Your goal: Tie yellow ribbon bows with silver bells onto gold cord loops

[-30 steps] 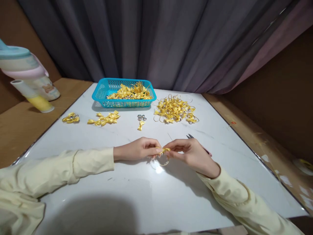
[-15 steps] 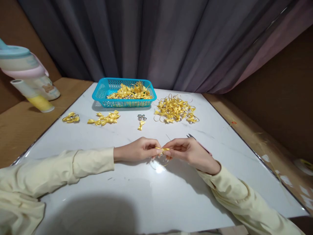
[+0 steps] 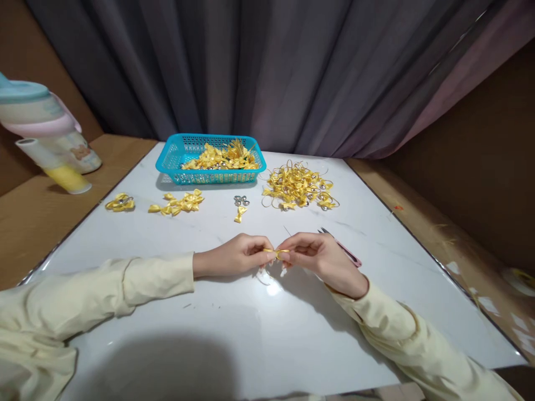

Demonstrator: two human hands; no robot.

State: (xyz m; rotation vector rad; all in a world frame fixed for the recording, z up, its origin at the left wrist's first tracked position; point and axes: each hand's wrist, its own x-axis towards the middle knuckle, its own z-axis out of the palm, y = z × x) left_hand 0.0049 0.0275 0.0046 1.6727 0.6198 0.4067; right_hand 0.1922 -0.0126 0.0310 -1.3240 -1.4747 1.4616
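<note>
A small yellow ribbon bow (image 3: 276,252) is pinched between both hands, low over the white tabletop. My left hand (image 3: 244,253) grips its left end with thumb and forefinger; my right hand (image 3: 313,257) grips the right end. A thin cord loop hangs under the bow, partly hidden by the fingers. A needle (image 3: 286,229) slants up behind my right fingers. Partly behind my right hand lie pink-handled scissors (image 3: 349,255). Just beyond the hands rest a single yellow bow (image 3: 239,214) and several silver bells (image 3: 241,200).
At the back stands a blue basket (image 3: 211,177) of yellow bows. Right of it lies a heap of bows on cord loops (image 3: 298,186). Loose bows (image 3: 179,203) and a yellow bundle (image 3: 120,203) lie left. A tumbler (image 3: 37,120) and a yellow thread spool (image 3: 62,174) stand far left.
The right hand has shifted slightly left and the scissors show more. Both hands keep their pinch on the bow; the cord loop below it shows less. The view has shifted a little.
</note>
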